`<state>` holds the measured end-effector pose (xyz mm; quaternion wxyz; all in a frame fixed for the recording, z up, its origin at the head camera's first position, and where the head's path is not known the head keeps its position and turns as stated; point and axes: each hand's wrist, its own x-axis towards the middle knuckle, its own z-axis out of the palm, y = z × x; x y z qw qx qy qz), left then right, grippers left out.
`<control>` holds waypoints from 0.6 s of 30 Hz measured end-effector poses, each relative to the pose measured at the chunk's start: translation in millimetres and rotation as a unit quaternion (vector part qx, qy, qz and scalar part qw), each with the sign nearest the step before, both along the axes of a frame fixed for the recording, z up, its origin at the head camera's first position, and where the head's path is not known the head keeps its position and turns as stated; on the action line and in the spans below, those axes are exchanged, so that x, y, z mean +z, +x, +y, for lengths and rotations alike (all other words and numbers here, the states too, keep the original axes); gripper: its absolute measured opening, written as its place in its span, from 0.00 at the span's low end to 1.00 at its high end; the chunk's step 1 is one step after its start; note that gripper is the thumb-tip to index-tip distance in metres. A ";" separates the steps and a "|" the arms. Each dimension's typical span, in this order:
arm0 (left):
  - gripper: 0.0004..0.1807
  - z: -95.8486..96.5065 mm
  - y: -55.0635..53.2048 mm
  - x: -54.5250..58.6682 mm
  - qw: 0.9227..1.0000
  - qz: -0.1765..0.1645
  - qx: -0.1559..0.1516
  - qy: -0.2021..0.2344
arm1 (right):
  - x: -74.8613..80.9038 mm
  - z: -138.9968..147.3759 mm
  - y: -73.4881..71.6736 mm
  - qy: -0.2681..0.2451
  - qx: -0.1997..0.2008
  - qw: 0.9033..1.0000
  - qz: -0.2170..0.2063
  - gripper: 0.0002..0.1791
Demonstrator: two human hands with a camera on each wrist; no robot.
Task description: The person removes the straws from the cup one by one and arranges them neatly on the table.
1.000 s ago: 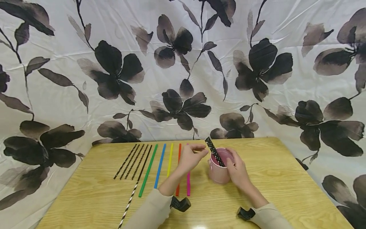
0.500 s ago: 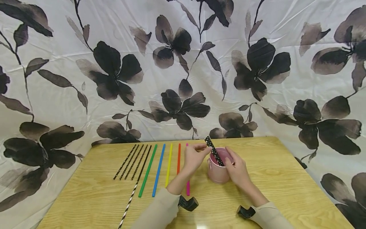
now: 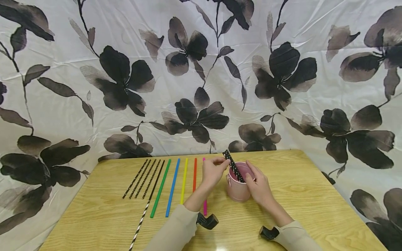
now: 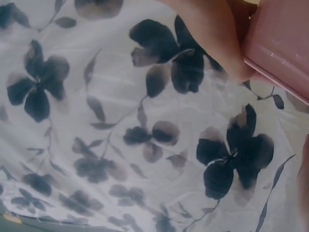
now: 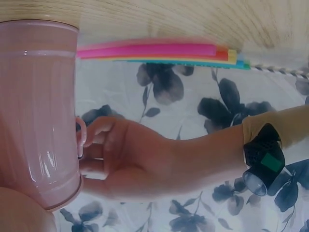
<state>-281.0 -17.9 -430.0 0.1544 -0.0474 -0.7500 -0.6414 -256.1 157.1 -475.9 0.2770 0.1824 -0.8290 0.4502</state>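
Note:
A small pink bucket point(image 3: 237, 192) stands on the table, and some black straws with white dots point(image 3: 236, 170) lean out of it toward the back left. My left hand point(image 3: 214, 172) pinches these straws near their upper ends, above the rim. From the other side my right hand point(image 3: 260, 186) grips the bucket, fingers along the outside and thumb at the rim. The right wrist view has the bucket wall point(image 5: 38, 106) large, with a small handle loop beside my left hand point(image 5: 125, 157). In the left wrist view the bucket point(image 4: 285, 48) fills the top right corner.
Left of the bucket lie a pink straw point(image 3: 205, 207), a red straw point(image 3: 194, 174), a yellow straw point(image 3: 184, 181), a blue straw point(image 3: 172, 188) and a green straw point(image 3: 160, 189). Several dark patterned straws point(image 3: 142, 179) and a striped straw point(image 3: 139, 225) lie further left. A floral cloth point(image 3: 188, 87) hangs behind.
My left hand has moved right to the dotted straws, and its fingers have closed on their upper part. The right hand keeps its hold on the bucket.

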 end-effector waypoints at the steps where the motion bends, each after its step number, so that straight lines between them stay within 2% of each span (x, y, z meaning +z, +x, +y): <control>1: 0.08 -0.3 0.3 1.0 1.000 0.001 -0.003 0.008 | 0.1 -0.1 0.1 0.000 0.000 1.000 0.001 0.25; 5: 0.08 -4.8 1.8 6.7 0.999 0.012 -0.015 0.037 | -0.1 -0.8 1.1 0.002 -0.003 1.000 0.000 0.25; 6: 0.08 -7.3 5.6 12.0 0.999 0.014 -0.022 0.044 | 0.0 -0.9 1.4 0.002 -0.004 1.000 -0.002 0.25; 11: 0.11 -22.2 9.6 26.4 0.996 0.030 -0.045 0.076 | -0.2 -1.2 1.5 0.007 -0.006 1.000 -0.006 0.25; 15: 0.12 -35.5 9.6 35.5 0.995 0.039 -0.039 0.079 | 0.1 -2.0 2.7 0.008 -0.005 1.000 -0.006 0.25; 18: 0.12 -45.0 12.4 44.8 0.993 0.046 -0.046 0.098 | 0.3 -2.3 3.9 0.006 -0.005 1.000 -0.010 0.25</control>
